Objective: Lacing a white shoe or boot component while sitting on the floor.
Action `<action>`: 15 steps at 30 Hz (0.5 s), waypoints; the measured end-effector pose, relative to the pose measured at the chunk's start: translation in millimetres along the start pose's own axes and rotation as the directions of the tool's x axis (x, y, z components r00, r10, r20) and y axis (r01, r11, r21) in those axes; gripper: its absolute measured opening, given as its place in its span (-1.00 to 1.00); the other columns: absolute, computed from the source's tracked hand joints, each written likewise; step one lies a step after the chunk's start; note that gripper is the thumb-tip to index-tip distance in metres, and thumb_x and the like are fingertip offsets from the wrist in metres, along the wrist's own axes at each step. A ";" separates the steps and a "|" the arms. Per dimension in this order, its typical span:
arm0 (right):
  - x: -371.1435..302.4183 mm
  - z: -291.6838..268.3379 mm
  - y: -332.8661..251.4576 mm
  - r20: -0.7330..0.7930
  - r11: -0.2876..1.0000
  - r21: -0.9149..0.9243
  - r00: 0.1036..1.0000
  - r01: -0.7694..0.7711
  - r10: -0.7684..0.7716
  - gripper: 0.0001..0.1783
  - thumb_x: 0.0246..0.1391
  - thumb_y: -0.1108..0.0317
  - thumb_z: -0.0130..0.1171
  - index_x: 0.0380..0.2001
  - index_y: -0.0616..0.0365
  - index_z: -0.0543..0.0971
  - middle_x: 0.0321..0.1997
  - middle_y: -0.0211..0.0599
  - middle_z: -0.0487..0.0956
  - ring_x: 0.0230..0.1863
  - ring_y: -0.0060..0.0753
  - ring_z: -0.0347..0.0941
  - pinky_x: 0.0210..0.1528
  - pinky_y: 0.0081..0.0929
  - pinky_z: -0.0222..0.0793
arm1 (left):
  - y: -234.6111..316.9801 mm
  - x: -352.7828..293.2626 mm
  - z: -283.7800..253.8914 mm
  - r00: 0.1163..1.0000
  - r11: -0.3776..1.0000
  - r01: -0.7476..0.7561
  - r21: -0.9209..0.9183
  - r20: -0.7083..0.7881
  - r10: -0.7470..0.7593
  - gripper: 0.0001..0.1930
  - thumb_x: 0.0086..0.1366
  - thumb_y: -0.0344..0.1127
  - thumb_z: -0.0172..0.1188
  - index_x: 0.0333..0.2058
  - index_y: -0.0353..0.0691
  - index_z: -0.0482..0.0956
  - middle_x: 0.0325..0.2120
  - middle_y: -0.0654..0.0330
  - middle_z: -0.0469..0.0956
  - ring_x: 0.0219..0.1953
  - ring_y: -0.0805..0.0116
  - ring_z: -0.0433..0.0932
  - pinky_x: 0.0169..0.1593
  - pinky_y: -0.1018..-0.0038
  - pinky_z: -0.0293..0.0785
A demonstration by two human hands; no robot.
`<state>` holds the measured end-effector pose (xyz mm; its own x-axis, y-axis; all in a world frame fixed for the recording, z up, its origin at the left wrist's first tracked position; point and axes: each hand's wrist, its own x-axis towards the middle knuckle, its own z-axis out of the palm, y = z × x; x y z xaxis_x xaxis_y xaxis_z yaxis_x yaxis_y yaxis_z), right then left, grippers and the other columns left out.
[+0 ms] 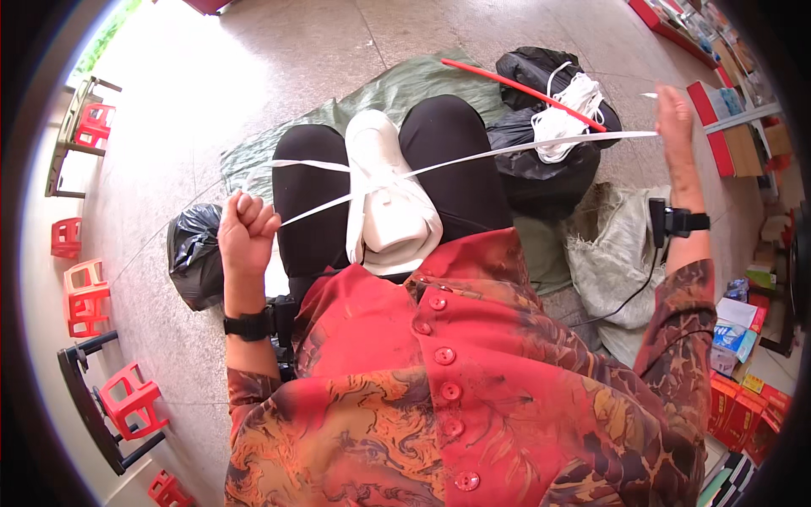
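Observation:
Between my knees rests a long white shoe-shaped thing [390,221], rounded at its far end; its exact kind I cannot make out. A flat white strap [498,151] crosses over its middle, where it looks looped or knotted. Out to the far right, my right hand [673,118] is closed on one end of the strap, drawn taut, with a short tail sticking out. My left hand [247,221] makes a fist beside my left knee, gripping the strap's other side. Part of the strap also loops over my left thigh.
A green woven sheet [338,118] lies under my legs. Right of my knees are black plastic bags [545,182], a white cord bundle [568,118], a red stick [515,84] and a white woven sack [617,253]. Another black bag [194,258] sits left; red stools [131,401] stand beyond.

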<state>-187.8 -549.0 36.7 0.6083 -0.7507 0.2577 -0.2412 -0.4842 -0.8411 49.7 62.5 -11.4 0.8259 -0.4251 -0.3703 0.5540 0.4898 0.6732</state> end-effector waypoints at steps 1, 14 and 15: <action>-10.2 16.3 11.2 -0.040 0.964 -0.156 0.973 0.217 -0.226 -0.79 0.23 0.25 0.07 -0.27 0.14 0.59 -0.64 -0.64 0.36 -0.63 -0.78 0.22 -0.62 -0.68 0.13 | -2.5 6.2 -4.8 0.998 0.997 0.047 -0.058 -0.039 -0.050 -0.63 0.43 -0.29 -0.14 -0.63 -0.05 0.12 -0.74 0.44 -0.05 -0.70 0.58 -0.10 -0.59 0.54 -0.07; -194.3 221.1 -111.0 0.663 0.917 0.355 0.643 0.182 -0.385 -0.91 0.12 0.51 0.00 -0.36 0.30 0.48 -0.47 -0.08 0.52 -0.41 -0.18 0.48 -0.34 -0.35 0.37 | 124.8 37.4 -91.1 0.764 0.687 -0.192 0.701 -0.333 0.553 -0.69 0.44 -0.05 -0.05 -0.45 -0.08 0.39 -0.74 0.44 0.12 -0.76 0.63 0.04 -0.73 0.61 -0.07; -193.4 224.4 -114.1 0.667 0.916 0.359 0.637 0.180 -0.386 -0.91 0.12 0.51 0.00 -0.36 0.30 0.48 -0.47 -0.08 0.52 -0.41 -0.18 0.48 -0.34 -0.35 0.37 | 105.1 32.0 -75.2 0.796 0.511 -0.237 0.826 -0.137 0.590 -0.65 0.43 -0.02 -0.02 -0.49 -0.08 0.42 -0.76 0.48 0.15 -0.78 0.67 0.06 -0.72 0.65 -0.04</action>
<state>-108.2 -247.7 -23.9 0.9850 0.0081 0.1721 0.1597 -0.4174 -0.8946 142.2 157.6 -0.6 0.9984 0.0551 0.0151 0.0008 -0.2782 0.9605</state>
